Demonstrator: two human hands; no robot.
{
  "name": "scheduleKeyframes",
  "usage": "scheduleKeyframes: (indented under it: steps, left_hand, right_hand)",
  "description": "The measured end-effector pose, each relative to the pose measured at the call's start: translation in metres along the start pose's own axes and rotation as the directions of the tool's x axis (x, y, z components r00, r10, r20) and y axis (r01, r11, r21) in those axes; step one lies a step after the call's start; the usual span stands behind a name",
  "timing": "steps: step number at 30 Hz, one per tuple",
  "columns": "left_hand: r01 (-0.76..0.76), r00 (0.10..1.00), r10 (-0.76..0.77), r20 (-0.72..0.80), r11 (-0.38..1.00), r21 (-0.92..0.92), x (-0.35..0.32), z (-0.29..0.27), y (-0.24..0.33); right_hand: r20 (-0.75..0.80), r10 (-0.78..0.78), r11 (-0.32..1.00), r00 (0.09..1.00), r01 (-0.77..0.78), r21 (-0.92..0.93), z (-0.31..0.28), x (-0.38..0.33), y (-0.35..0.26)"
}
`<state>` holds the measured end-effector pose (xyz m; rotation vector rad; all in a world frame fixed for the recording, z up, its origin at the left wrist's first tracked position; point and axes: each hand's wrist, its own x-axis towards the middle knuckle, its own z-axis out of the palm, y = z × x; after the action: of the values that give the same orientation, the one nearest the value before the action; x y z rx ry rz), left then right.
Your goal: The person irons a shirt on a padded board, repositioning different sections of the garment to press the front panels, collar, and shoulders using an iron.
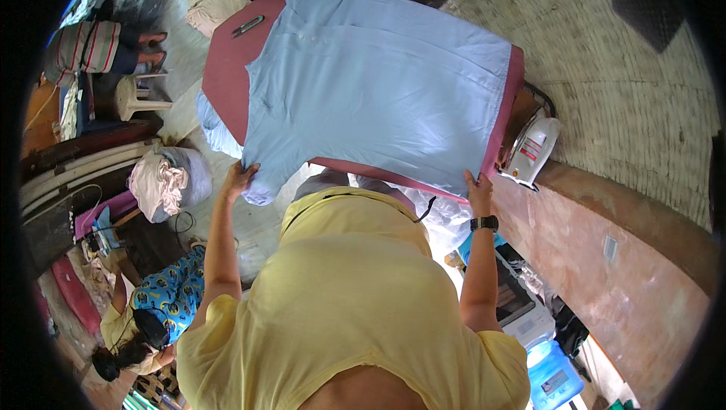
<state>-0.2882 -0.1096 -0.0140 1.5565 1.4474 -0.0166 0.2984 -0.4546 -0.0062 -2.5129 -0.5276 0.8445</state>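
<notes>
A light blue shirt (378, 85) lies spread flat over a maroon ironing table (227, 70). My left hand (239, 179) pinches the shirt's near left corner, where a sleeve hangs off the table edge. At the near right edge my right hand (478, 189), with a black wristwatch, grips the shirt's hem. My yellow shirt fills the lower middle of the view and hides the table's near underside.
A white and red iron (533, 149) stands at the table's right end beside a low brick ledge (605, 206). Scissors (248, 26) lie on the table's far left. A bundle of clothes (162, 179), a plastic stool (136, 96) and a seated person (151, 312) are at left.
</notes>
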Motion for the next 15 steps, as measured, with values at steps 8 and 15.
scheduleKeyframes:
  steps: [8,15]
  left_hand:
    - [-0.312,0.667,0.562,-0.49,0.807,0.501,0.118,-0.057,0.094]
    - [-0.391,0.742,0.57,-0.354,0.796,0.462,0.201,-0.051,0.137]
  right_hand:
    - [-0.439,-0.57,0.8,0.694,0.347,-0.49,-0.01,0.07,-0.102]
    - [-0.477,-0.379,0.91,0.793,0.224,-0.349,0.007,0.153,-0.102]
